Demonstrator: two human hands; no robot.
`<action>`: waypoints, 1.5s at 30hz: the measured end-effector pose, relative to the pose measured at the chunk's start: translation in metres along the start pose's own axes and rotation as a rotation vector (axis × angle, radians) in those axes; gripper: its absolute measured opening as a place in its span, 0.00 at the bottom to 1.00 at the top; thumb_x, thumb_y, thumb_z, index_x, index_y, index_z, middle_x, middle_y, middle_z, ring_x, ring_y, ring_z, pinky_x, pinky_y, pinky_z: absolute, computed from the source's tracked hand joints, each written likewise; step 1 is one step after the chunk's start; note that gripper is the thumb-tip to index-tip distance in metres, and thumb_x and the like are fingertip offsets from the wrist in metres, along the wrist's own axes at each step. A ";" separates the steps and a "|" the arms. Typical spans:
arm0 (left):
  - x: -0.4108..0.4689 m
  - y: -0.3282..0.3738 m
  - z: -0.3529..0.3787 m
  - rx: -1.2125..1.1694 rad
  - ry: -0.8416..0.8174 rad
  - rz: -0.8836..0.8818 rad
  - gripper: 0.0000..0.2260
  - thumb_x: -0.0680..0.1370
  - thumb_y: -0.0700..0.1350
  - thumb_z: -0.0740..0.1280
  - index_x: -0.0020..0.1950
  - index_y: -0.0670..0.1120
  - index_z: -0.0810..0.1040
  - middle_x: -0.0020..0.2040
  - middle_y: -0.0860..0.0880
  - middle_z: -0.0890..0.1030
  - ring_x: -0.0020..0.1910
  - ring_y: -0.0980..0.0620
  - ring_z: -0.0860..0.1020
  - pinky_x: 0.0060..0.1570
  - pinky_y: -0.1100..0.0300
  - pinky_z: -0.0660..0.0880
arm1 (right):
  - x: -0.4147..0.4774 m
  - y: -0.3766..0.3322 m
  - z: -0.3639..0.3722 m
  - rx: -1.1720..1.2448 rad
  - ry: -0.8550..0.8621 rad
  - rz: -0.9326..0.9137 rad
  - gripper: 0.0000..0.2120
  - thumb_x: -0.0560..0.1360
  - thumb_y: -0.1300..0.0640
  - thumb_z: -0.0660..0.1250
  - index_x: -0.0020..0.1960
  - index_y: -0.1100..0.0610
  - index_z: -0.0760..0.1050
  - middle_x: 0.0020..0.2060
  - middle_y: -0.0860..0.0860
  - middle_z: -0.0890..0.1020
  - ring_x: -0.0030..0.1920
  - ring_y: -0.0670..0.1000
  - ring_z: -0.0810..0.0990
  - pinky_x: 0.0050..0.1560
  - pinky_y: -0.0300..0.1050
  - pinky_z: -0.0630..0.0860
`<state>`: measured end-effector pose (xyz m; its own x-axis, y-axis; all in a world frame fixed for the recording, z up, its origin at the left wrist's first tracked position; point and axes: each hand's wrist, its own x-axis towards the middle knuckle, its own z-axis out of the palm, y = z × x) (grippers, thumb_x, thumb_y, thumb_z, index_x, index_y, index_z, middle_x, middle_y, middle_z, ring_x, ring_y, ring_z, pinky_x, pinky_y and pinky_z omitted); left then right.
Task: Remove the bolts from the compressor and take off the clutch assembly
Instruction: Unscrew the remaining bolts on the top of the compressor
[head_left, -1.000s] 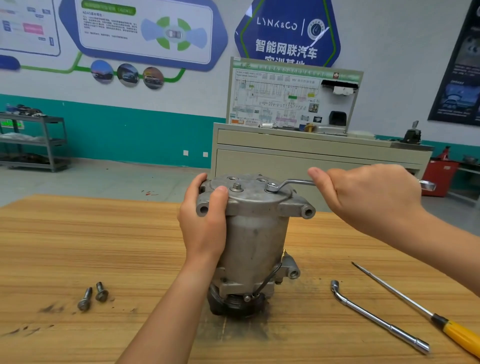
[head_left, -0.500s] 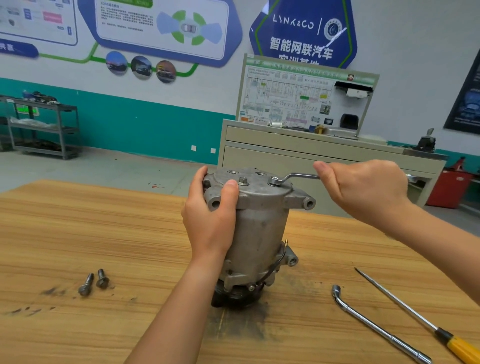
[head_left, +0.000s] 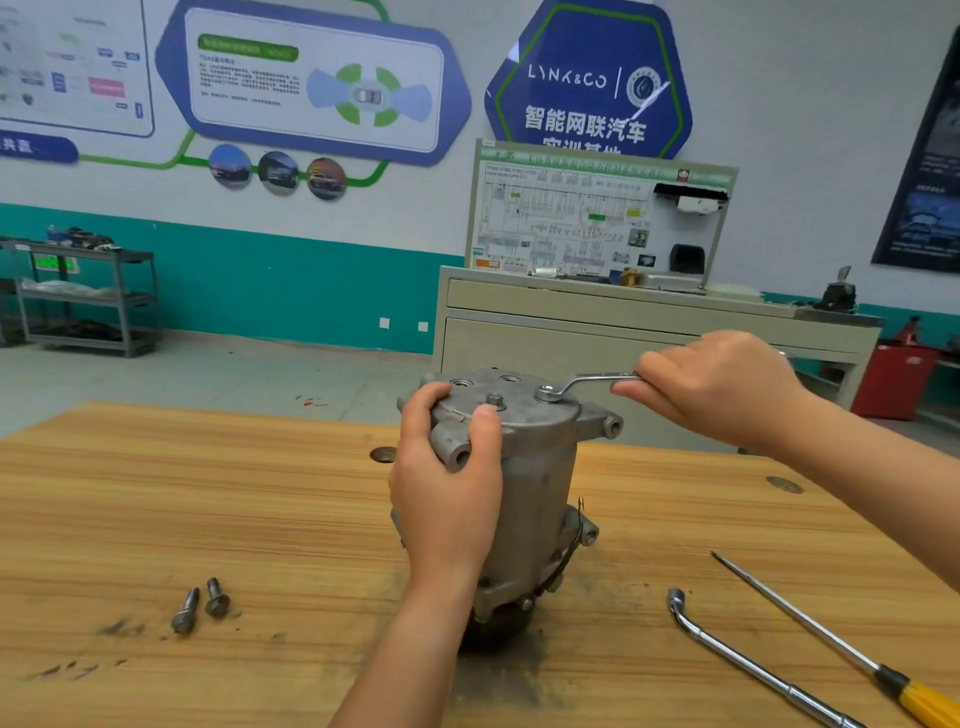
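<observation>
Gripping the upper side of the compressor (head_left: 535, 499) with thumb on the top cover, the left hand (head_left: 447, 499) holds it, while the right hand (head_left: 722, 389) is closed round an offset ring spanner (head_left: 587, 382) whose ring sits on a cover bolt (head_left: 546, 393). The compressor stands upright in the middle of the wooden table (head_left: 208, 493), dark clutch pulley (head_left: 496, 630) down. Two loose bolts (head_left: 217, 598) lie toward the near left edge; an L-shaped socket wrench (head_left: 737, 657) and a yellow-handled screwdriver (head_left: 810, 629) lie by the near right corner.
</observation>
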<state>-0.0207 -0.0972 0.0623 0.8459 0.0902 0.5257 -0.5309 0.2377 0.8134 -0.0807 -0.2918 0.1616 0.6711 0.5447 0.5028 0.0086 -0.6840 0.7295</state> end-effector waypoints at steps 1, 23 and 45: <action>0.005 -0.001 -0.003 -0.013 -0.017 -0.010 0.08 0.71 0.54 0.63 0.50 0.60 0.72 0.45 0.67 0.74 0.46 0.76 0.71 0.38 0.80 0.66 | -0.004 0.001 -0.007 -0.008 -0.033 0.025 0.28 0.81 0.48 0.47 0.28 0.59 0.70 0.17 0.50 0.66 0.15 0.48 0.62 0.18 0.34 0.62; -0.022 0.016 -0.008 0.015 -0.091 -0.072 0.15 0.71 0.63 0.63 0.56 0.64 0.66 0.62 0.60 0.68 0.54 0.80 0.63 0.45 0.79 0.63 | 0.025 -0.076 -0.090 -0.044 -0.509 0.393 0.11 0.80 0.55 0.54 0.62 0.47 0.63 0.26 0.46 0.64 0.25 0.49 0.63 0.23 0.40 0.57; -0.018 0.028 -0.022 0.035 -0.255 -0.172 0.13 0.78 0.51 0.61 0.60 0.63 0.65 0.68 0.53 0.68 0.63 0.51 0.70 0.59 0.48 0.72 | 0.065 -0.097 -0.134 -0.098 -0.784 0.238 0.12 0.75 0.67 0.56 0.36 0.56 0.59 0.29 0.50 0.62 0.26 0.48 0.58 0.25 0.40 0.58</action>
<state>-0.0491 -0.0705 0.0698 0.8857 -0.1948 0.4213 -0.3860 0.1949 0.9017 -0.1369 -0.1254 0.1859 0.9698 -0.1310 0.2057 -0.2393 -0.6733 0.6996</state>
